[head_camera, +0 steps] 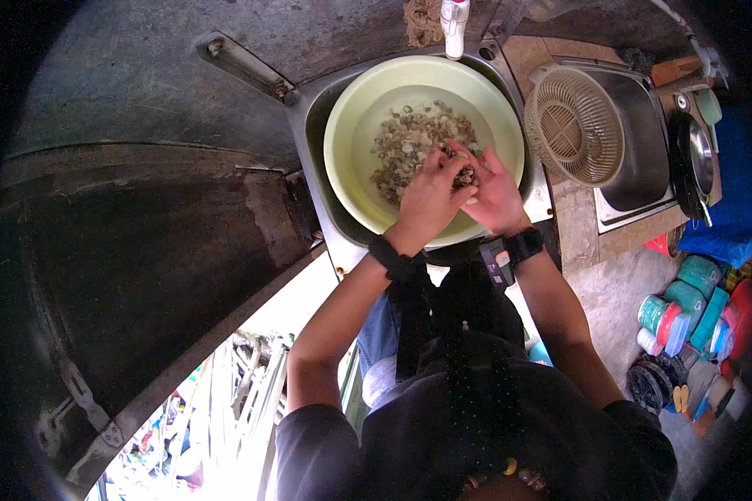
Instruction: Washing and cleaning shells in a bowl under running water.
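My right hand [500, 199] is turned palm up over a pale yellow-green plastic basin [344, 147] and cups a handful of small shells [464, 178]. Bent over that handful from the left is my left hand [431, 199], its thumb and fingertips on the shells. In the basin's water lies a heap of similar small brown and whitish shells [413, 141]. Whether they are clams or snails is too small to tell. Fingers partly hide the handful and the near side of the heap.
The basin sits in a stainless steel sink [313, 113], below a white faucet [455, 28]. To the right, a beige plastic colander [542, 119] overlaps a second steel sink [639, 150]. A pan [686, 169] stands beyond it. Plastic containers [683, 300] crowd the floor at right.
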A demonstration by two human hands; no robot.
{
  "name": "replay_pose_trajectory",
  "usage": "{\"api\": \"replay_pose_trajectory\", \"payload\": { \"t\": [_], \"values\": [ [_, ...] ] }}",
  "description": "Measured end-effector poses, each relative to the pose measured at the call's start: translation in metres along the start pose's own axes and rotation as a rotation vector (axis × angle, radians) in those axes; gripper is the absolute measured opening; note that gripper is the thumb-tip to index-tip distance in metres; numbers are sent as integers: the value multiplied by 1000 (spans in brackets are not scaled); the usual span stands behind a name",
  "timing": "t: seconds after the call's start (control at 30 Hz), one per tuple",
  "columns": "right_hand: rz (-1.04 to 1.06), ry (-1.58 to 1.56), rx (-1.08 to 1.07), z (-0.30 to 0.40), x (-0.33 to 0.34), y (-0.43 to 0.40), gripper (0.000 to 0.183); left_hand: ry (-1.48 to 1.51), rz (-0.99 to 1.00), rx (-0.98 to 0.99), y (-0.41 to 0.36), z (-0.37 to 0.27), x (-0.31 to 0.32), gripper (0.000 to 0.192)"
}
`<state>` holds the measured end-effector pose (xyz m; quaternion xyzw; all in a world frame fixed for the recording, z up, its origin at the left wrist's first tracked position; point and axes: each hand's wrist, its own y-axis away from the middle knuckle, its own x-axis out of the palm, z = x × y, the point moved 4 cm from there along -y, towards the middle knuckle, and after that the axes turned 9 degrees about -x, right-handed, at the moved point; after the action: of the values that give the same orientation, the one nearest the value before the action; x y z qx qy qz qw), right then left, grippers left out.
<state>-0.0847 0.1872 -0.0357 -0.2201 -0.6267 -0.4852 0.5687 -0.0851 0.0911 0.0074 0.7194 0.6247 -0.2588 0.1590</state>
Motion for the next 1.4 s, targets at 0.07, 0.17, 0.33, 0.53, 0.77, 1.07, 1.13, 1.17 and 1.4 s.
{"api": "replay_pose_trajectory", "payload": {
  "t": [0.07, 0.17, 0.33, 0.53, 0.77, 1.07, 1.13, 1.17, 1.4],
  "values": [
    [42, 53, 1, 0, -7, -2, 47, 45, 65, -59, -5, 4, 5, 23],
    [296, -181, 102, -3, -6, -1, 48, 162, 101, -158, -10, 15, 10, 14],
    [-61, 69, -43, -2, 7, 4, 48, 291, 20, -353, -13, 40, 10, 8],
    [-121, 101, -30, -3, 13, 5, 46, 610, 93, -508, -9, 62, 21, 12],
    [26, 197, 11, -4, -10, -19, 46, 382, 256, -722, -15, 76, 16, 19],
    [-254, 1158, 117, 36, 2, -83, 58, 298, 172, -684, -71, 131, 21, 30],
    [-207, 1337, 54, 37, 7, -92, 57, 355, 176, -784, -81, 161, 34, 33],
    [-198, 1338, 56, 36, -5, -102, 57, 354, 168, -785, -84, 183, 43, 33],
    [30, 1493, 47, 15, -22, -85, 41, 392, 494, -565, -69, 188, 89, 28]
  ]
}}
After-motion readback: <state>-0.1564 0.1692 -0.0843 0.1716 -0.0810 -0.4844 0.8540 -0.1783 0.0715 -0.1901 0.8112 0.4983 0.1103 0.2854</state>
